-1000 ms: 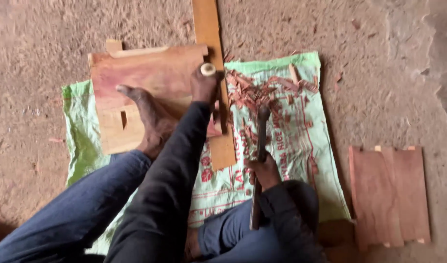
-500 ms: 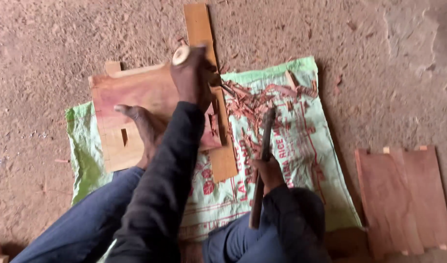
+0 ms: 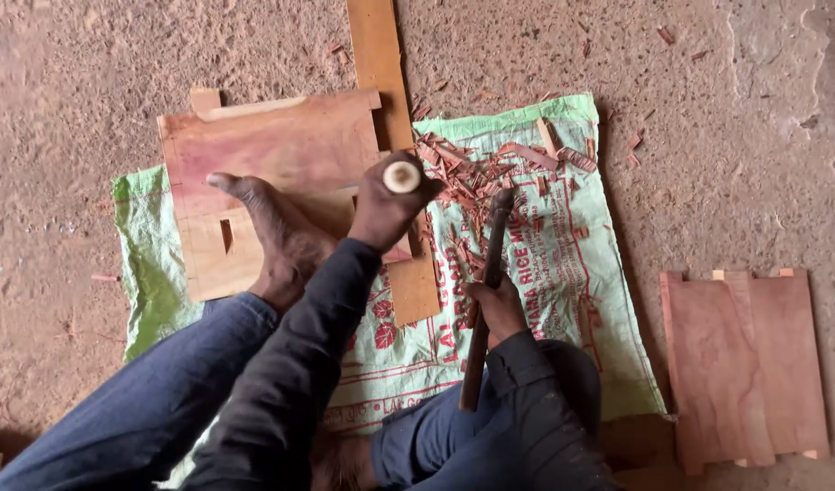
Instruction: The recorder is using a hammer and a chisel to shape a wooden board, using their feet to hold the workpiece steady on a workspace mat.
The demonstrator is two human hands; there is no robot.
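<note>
— What is held in each hand?

— A round wooden handle (image 3: pixel 401 176) is clasped in the left hand (image 3: pixel 387 211); its pale end face is turned up toward the camera, and the fingers are wrapped fully around it, so the grip is closed tight. What lies below the fist cannot be made out. A long dark tool (image 3: pixel 486 291) is gripped by the right hand (image 3: pixel 495 307) around its middle, the fingers closed on the shaft; its upper end is pointed away from the body and its lower end is seen by the knee.

— Where is the work placed?

— A reddish wooden board (image 3: pixel 281 150) with notched edges is laid flat on the floor, partly on a green printed sack (image 3: pixel 563 264). It is pinned under a bare foot (image 3: pixel 272 232), just beside the left hand. A narrow slot (image 3: pixel 227 235) is cut in the paler part of the board, left of the foot. A long plank (image 3: pixel 385 100) is set under the board's right edge and runs away from the body.

— And around it?

— Reddish wood chips (image 3: pixel 472 173) are scattered on the sack between the two hands, with more strewn on the dirt floor (image 3: pixel 690 109). A second set of notched boards (image 3: pixel 745 364) is laid well apart, to the right of the sack.
</note>
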